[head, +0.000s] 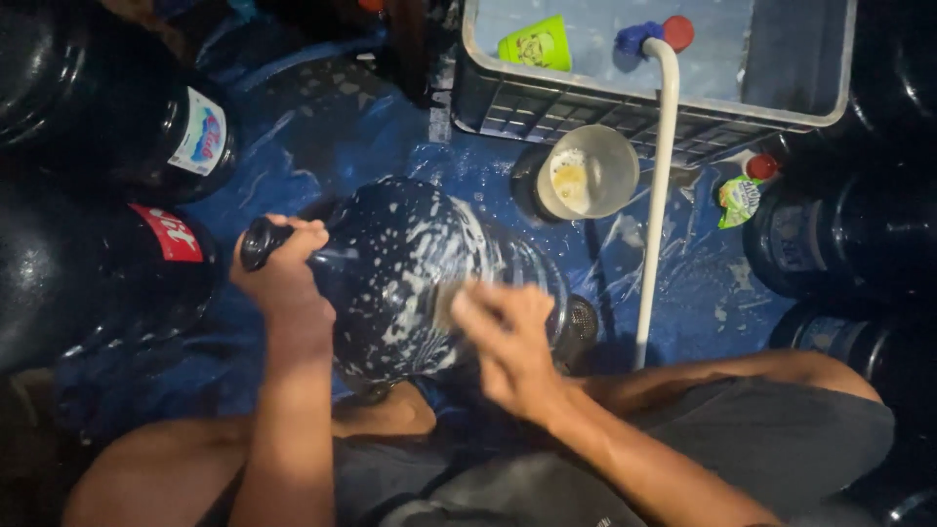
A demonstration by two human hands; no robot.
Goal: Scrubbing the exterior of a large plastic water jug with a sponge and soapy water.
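Knees and dark shorts (742, 439) of the seated person fill the near edge, at 6 o'clock. Item one, largest: dark water jugs ring the workspace, two labelled ones (107, 137) at 9 to 10 o'clock and more (859, 244) at 3 o'clock, crowding both sides. Item two: a grey plastic crate (547, 102) at 12 to 1 o'clock, holding a green cup (537, 44); a white pipe (659, 195) hooks over its rim and runs down toward 5 o'clock. Item three: the blue translucent jug (420, 273) at centre, lying on its side between the knees, neck toward 9 o'clock, flecked all over with white suds. Item four: wet blue tarpaulin (322, 137) underneath, bare mainly at 11 o'clock and in a narrow strip at 4 o'clock, the only free room for shifting the jug. Item five: a grey funnel-like cup (586, 171) at 1 o'clock, close beside the pipe. Item six: left hand (283, 268), fingers curled tight around the jug's neck. Item seven: right hand (508, 337), blurred, fingers loosely together against the jug's flank; whether it holds a sponge cannot be told. Item eight: a small sachet (739, 200) at 2 o'clock. Progress, as judged: soaping well under way, suds covering the visible side; rinsing apparently not yet done.
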